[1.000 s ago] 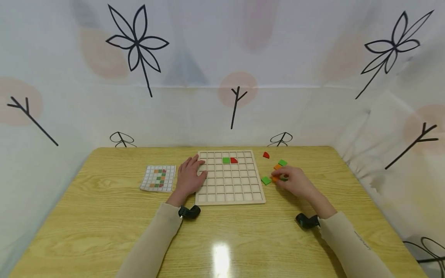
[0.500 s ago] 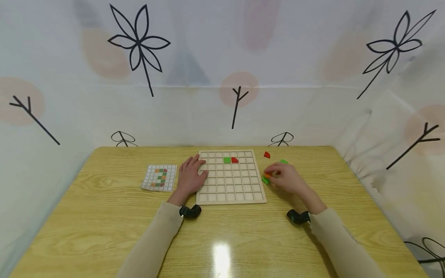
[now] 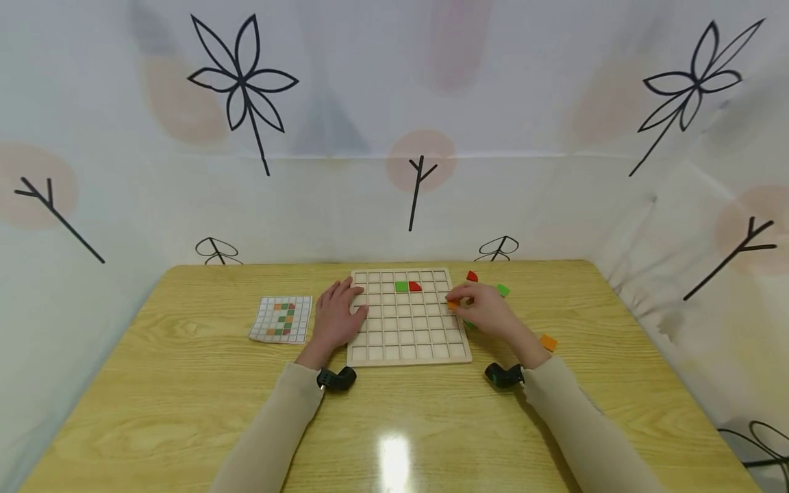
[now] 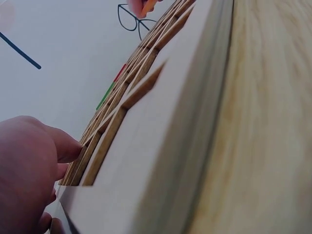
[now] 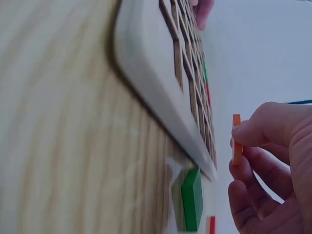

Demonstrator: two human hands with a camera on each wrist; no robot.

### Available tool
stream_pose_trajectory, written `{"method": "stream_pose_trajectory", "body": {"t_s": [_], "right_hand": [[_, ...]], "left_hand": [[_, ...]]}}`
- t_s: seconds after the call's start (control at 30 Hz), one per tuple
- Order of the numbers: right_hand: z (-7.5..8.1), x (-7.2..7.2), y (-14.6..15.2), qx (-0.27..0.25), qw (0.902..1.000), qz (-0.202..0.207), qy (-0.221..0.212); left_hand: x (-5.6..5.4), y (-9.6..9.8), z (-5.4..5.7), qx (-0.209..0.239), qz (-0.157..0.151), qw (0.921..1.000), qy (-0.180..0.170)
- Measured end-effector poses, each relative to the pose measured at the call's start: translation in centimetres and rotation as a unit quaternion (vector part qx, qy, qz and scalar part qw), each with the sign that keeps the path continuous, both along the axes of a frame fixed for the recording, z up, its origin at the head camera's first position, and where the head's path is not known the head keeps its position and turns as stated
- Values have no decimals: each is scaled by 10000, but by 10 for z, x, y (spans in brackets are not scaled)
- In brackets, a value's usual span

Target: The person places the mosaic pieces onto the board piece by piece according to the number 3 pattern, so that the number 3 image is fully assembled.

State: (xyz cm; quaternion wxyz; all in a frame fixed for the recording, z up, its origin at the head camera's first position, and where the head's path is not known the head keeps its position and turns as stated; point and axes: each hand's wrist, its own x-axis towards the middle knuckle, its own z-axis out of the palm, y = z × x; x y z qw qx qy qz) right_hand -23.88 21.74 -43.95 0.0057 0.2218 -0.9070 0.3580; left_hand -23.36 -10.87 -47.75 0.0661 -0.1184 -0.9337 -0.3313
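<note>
My right hand [image 3: 488,313] pinches an orange square tile [image 3: 453,305] between thumb and fingers, over the right edge of the wooden grid board [image 3: 407,337]. In the right wrist view the orange tile [image 5: 237,152] stands on edge, raised above the board's far corner. My left hand [image 3: 336,316] rests on the board's left edge, fingers spread on the frame and cells. In an upper row of the board a green square tile [image 3: 402,286] sits beside a red quarter-round tile [image 3: 415,286].
Left of the board lies a paper card [image 3: 265,319] printed with a coloured grid pattern. To the right are a loose red quarter-round tile [image 3: 472,276], a green tile [image 3: 503,290] and an orange tile [image 3: 548,342]. Another green tile [image 5: 193,201] lies by the board's edge, partly under my right hand.
My right hand has picked up the orange tile from the loose pieces and moved left with it to the board's edge. An orange tile now shows behind the right wrist. My left hand stays put.
</note>
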Motion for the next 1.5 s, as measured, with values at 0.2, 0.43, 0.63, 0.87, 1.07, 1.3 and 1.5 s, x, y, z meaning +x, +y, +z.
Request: {"method": "stream_pose_trajectory", "body": {"t_s": [0.2, 0.43, 0.63, 0.87, 1.07, 1.3, 1.5], "right_hand": [[1, -9, -15, -3, 10000, 27, -51], [3, -19, -36, 57, 9996, 55, -270], [1, -26, -50, -140, 9994, 60, -325], [-3, -38, -64, -243, 9991, 63, -334], [-3, -44, -80, -369, 9981, 96, -477], [-5, -49, -98, -510, 9978, -23, -428], [-7, -48, -111, -591, 9971, -270, -405]], "left_hand": [[0, 0, 0, -53, 19, 10000, -59], [2, -1, 3, 41, -34, 10000, -55], [2, 1, 4, 29, -60, 10000, -18], [0, 0, 4, 15, -85, 9999, -60], [-1, -1, 4, -3, -72, 9999, -90], [-2, -2, 1, 1, -26, 9999, -101], [-3, -1, -1, -74, -4, 9999, -93]]}}
